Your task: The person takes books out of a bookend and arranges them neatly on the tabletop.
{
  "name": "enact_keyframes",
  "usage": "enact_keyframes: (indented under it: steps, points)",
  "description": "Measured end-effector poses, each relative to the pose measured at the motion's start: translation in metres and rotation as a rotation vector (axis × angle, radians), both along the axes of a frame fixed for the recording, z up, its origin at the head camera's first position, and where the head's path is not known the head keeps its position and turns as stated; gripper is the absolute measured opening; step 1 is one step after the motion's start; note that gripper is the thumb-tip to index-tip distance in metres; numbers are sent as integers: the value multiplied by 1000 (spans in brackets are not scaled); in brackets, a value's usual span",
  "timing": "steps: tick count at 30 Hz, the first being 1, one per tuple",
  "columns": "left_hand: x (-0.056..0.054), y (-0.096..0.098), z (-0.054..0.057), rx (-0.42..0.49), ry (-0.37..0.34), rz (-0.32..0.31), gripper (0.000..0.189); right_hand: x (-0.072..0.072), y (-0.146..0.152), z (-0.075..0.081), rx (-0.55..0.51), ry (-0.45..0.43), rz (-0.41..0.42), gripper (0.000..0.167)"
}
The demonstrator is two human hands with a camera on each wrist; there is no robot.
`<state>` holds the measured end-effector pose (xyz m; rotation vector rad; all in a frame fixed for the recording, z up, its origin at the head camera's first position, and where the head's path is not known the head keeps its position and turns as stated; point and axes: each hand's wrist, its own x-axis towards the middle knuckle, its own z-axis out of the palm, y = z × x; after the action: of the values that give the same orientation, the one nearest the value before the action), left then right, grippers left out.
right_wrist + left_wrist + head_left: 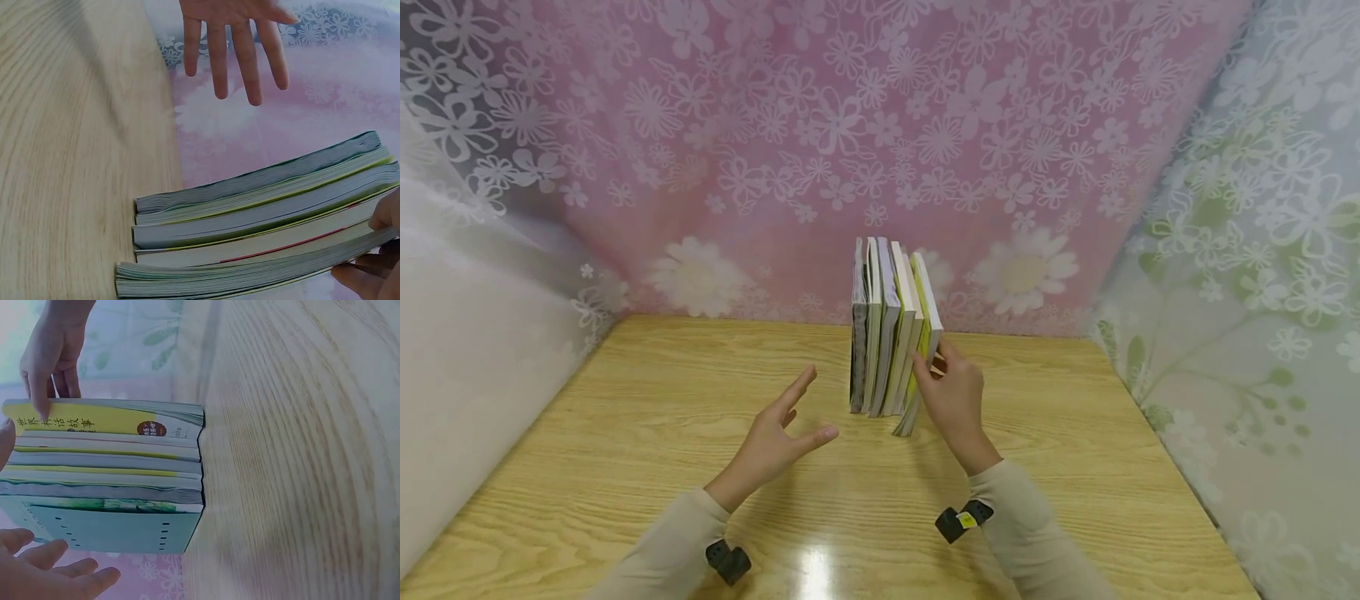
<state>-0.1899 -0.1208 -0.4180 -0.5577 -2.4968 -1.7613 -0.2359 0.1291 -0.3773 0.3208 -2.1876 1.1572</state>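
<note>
Several books (883, 350) stand upright side by side on the wooden table. The rightmost one, a yellow-covered book (112, 419), leans a little and its lower corner juts out toward me. My right hand (955, 396) pinches this book, thumb on its left cover and fingers on the outer side. To the left of the row, my left hand (771, 442) hovers with fingers spread, apart from the books. A pale green book (119, 528) forms the left end of the row in the left wrist view. Page edges (262, 187) face the right wrist camera.
The wooden table (662, 400) runs back to a pink floral curtain (850, 150) close behind the books. Pale fabric (1285, 292) hangs along the right side, and more white cloth (467, 333) along the left. Each wrist wears a black camera (728, 562).
</note>
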Motion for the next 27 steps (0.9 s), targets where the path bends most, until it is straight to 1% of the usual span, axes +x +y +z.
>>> enact_keyframes:
  steps: [2, 6, 8, 10, 13, 16, 24, 27]
  points:
    - [0, 1, -1, 10, -8, -5, 87, 2, 1, -3, 3, 9, -19, 9]
    - [0, 3, -2, 30, -32, -14, 83, 11, 6, -6, -1, 11, -45, 8]
    - [1, 4, -3, 34, -40, -20, 82, 18, 9, -6, -21, 7, -22, 6]
    - [1, 5, -4, 45, -45, -33, 82, 25, 12, -6, -32, 0, -2, 9]
    - [2, 7, -4, 69, -45, -61, 83, 37, 18, -4, -55, -25, 36, 16]
    - [3, 11, -4, 103, -51, -96, 83, 49, 24, -2, -73, -65, 53, 20]
    - [2, 25, -3, 172, -73, -170, 85, 73, 45, 3, -115, -148, 68, 23]
    - [1, 31, -3, 198, -81, -203, 86, 81, 55, 4, -111, -172, 61, 23]
